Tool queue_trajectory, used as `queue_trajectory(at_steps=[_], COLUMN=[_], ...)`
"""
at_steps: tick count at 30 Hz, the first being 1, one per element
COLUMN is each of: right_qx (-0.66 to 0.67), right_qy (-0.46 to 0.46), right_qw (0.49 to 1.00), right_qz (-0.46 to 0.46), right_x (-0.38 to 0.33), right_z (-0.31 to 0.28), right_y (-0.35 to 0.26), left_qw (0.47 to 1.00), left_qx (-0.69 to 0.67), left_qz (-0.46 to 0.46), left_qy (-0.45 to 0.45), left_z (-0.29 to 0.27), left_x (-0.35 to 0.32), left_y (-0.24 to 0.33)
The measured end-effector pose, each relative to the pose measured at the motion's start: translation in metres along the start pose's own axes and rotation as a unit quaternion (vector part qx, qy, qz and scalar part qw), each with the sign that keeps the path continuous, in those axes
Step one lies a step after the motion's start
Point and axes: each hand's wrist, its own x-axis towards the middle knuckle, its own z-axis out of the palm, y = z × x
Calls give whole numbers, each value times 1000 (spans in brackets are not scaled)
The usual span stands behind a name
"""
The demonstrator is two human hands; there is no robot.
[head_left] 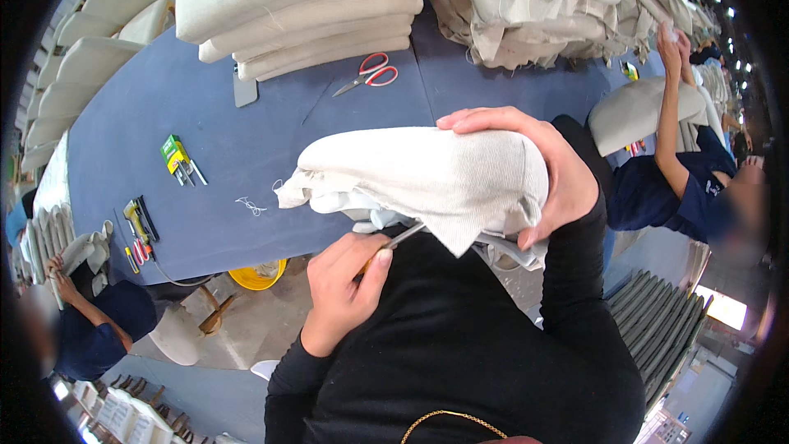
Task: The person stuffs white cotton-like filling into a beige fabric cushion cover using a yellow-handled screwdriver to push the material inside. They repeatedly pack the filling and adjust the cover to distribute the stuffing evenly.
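Observation:
Close in front of my body, a cushion (419, 164) covered in off-white woven cloth is tilted on its edge. My right hand (563, 173) wraps round its right end, fingers over the top and thumb beneath. Loose cloth hangs along its lower side, with a pointed corner. My left hand (345, 279) is closed round a tool with a thin metal shaft (405, 235), perhaps a screwdriver; most of its handle is hidden. The shaft's far end goes in under the cloth, so its tip is out of sight.
On the blue table (271, 127) lie red-handled scissors (374, 76), a green staple box (174, 154), a staple gun (141, 220) and thread scraps (251, 206). Stacked cushions (316, 12) stand behind. A yellow bucket (257, 275) sits below the edge. Co-workers (682, 173) work at both sides.

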Motion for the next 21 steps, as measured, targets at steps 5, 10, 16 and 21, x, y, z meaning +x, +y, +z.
queue_trajectory(at_steps=[5, 10, 16, 21], right_qx=[-29, -32, -33, -19], right_qy=[-16, -15, -10, -3], right_qw=[998, 998, 999, 1000], right_qz=[-47, -53, -26, -8], right_x=[-13, -26, -38, -38], right_z=[17, 31, 42, 54], right_y=[-11, -22, -29, -37], left_qw=[1000, 996, 989, 983], left_qx=[11, 51, 68, 76], left_qz=[3, 27, -11, -35], left_qy=[-22, -63, -131, -162], left_z=[-13, -32, -53, -67], left_x=[-12, -9, -7, -2], left_y=[19, 32, 64, 81])
